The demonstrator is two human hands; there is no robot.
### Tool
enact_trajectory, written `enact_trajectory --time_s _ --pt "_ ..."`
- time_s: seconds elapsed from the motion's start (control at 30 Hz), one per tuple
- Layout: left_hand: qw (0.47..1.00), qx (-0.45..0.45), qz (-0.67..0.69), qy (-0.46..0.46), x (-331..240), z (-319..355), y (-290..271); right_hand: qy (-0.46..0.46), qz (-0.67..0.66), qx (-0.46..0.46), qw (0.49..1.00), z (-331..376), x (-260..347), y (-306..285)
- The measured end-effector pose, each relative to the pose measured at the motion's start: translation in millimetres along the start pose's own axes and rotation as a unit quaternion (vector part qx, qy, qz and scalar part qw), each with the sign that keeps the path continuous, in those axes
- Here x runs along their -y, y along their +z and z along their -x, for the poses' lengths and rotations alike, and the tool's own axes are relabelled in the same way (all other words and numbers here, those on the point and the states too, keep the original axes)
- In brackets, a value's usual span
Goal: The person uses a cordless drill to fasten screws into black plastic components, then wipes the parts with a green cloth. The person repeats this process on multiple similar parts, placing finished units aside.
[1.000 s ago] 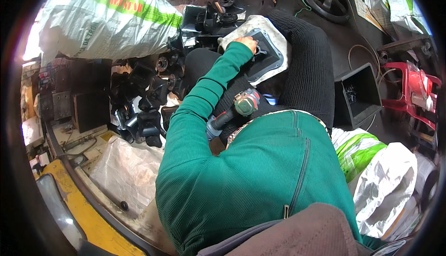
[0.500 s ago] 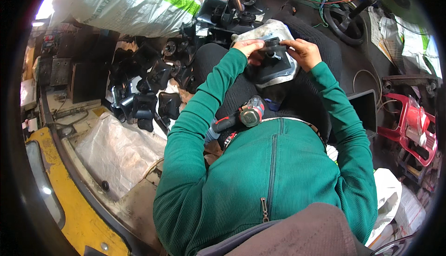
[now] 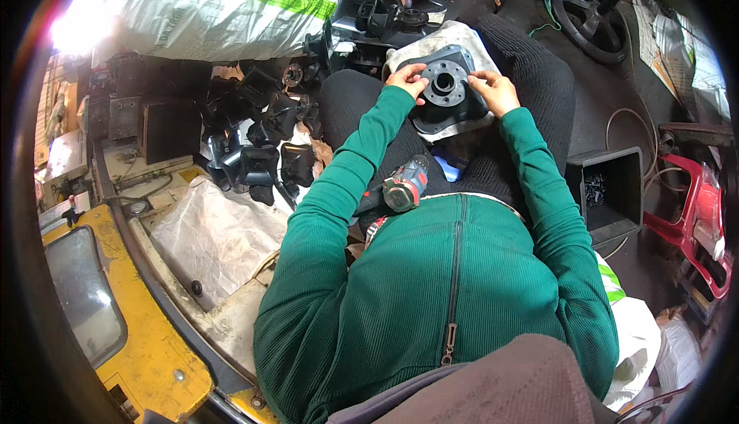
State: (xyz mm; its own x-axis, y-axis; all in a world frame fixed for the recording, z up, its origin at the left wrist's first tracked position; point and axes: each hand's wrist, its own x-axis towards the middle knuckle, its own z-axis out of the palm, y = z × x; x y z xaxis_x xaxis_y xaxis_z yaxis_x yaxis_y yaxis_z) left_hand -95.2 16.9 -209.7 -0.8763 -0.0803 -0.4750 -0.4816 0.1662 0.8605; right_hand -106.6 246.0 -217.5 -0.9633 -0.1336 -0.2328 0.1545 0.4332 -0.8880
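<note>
A black round flange with a central hole and several small holes around it faces up on a square black plastic base. Beneath lies a whitish cloth, spread over my lap. My left hand pinches the flange's left rim between thumb and fingers. At the opposite rim, my right hand has thumb and fingertips closed on the edge. A red and grey cordless drill rests on my lap, nearer my body than the base.
Many similar black plastic parts are heaped to my left, beside a large white and green sack. To my right stands a black bin with small screws inside, near a red plastic chair. A yellow machine panel edges the lower left.
The black part has turned: its round flange now faces up, where before it was seen tilted. My hands have shifted to opposite sides of the rim. The drill's position looks slightly changed.
</note>
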Motion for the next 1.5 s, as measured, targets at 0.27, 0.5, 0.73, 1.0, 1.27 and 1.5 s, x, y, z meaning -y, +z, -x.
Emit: enact_trajectory --time_s 0.27,0.5,0.73,1.0,1.27,1.5 --pt "0.884 0.194 -0.354 0.236 -48 156 -91 0.196 -0.685 0.138 0.688 12 -12 -30" --pt "0.807 0.102 -0.582 0.019 -38 213 -34 0.133 -0.731 0.187 0.642 46 24 -20" --pt "0.945 0.042 -0.198 0.256 -78 213 -67 0.172 -0.749 0.149 0.622 53 27 -8" --pt "0.891 0.019 -0.343 0.297 -107 210 -46 0.225 -0.784 0.122 0.566 65 48 15" --pt "0.92 0.041 -0.293 0.257 -110 211 -42 0.238 -0.791 0.111 0.553 71 65 18" --pt "0.9 0.017 -0.32 0.295 -106 210 -43 0.232 -0.794 0.138 0.545 69 57 21"
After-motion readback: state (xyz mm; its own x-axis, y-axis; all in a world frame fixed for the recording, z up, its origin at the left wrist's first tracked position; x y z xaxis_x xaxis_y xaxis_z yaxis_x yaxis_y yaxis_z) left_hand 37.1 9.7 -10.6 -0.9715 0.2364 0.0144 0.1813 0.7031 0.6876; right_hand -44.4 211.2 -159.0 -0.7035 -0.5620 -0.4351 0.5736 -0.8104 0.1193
